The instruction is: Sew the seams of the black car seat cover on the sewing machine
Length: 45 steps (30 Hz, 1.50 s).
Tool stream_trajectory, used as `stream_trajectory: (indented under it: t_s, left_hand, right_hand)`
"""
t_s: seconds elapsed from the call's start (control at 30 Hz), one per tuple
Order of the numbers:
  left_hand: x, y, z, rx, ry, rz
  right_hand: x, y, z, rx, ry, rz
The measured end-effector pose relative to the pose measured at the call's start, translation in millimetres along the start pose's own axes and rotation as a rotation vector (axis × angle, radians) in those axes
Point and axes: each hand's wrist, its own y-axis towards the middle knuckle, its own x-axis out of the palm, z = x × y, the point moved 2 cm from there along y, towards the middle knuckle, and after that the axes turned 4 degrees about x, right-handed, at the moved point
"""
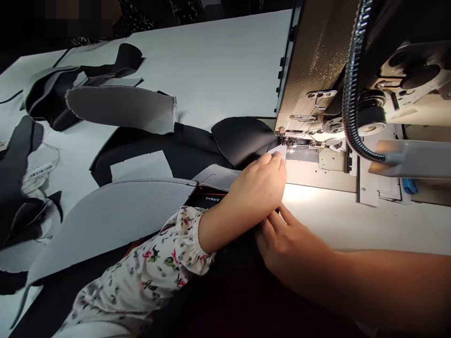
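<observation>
A dark seat cover piece point(197, 141) with a grey mesh backing lies under the needle area of a sewing machine point(310, 94). My left hand point(260, 183) presses its curled fingers onto a mesh strip of it, close beside the presser foot point(283, 140). Just below, my right hand point(291, 244) is closed, its fingers pinching the cover's near edge; the fingertips are partly hidden. A black label point(207, 199) reading AIRBAG shows beside my left wrist. The large grey mesh panel point(116, 211) spreads to the left, partly beneath my left sleeve.
A flexible metal lamp hose point(352, 84) curves down in front of the machine, its light on the bed. Cut panels point(123, 108) and black trimmings point(56, 94) lie on the white table point(225, 56) at left. Part of another person shows behind the table.
</observation>
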Motion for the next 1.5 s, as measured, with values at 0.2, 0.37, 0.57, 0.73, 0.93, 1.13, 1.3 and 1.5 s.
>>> stream_trajectory:
  t_s: [0.2,0.37,0.57,0.73,0.93,1.13,1.3,1.5]
  left_hand:
    - [1.7,-0.3,-0.1,0.001,-0.014,0.004]
    - [2.3,1.8,1.2,0.013,0.012,0.011]
    - [0.3,2.3,1.8,0.004,-0.005,-0.018]
    - [2.5,2.8,1.0,0.008,-0.013,-0.023]
    - [4.8,4.4,-0.5,0.005,-0.043,0.004]
    - [7.5,4.2,-3.0,0.024,-0.027,0.050]
    - [5.9,9.5,-7.8,0.006,-0.022,0.083]
    - [1.6,18.4,-15.6,0.042,-0.057,0.039]
  right_hand:
    - [-1.0,-0.6,-1.6,0.000,-0.008,-0.007]
    - [0.3,0.0,-1.3,0.002,-0.017,-0.003]
    - [0.1,0.5,-0.4,0.001,-0.024,0.005]
    - [-1.4,-0.7,0.6,0.000,-0.033,-0.003]
    - [0.2,-0.4,2.3,0.002,-0.055,-0.037]
    - [2.3,-0.5,3.5,0.003,-0.072,-0.065]
    - [4.4,3.0,10.1,-0.001,-0.078,-0.090]
    - [7.6,7.1,16.2,0.049,-0.092,-0.070]
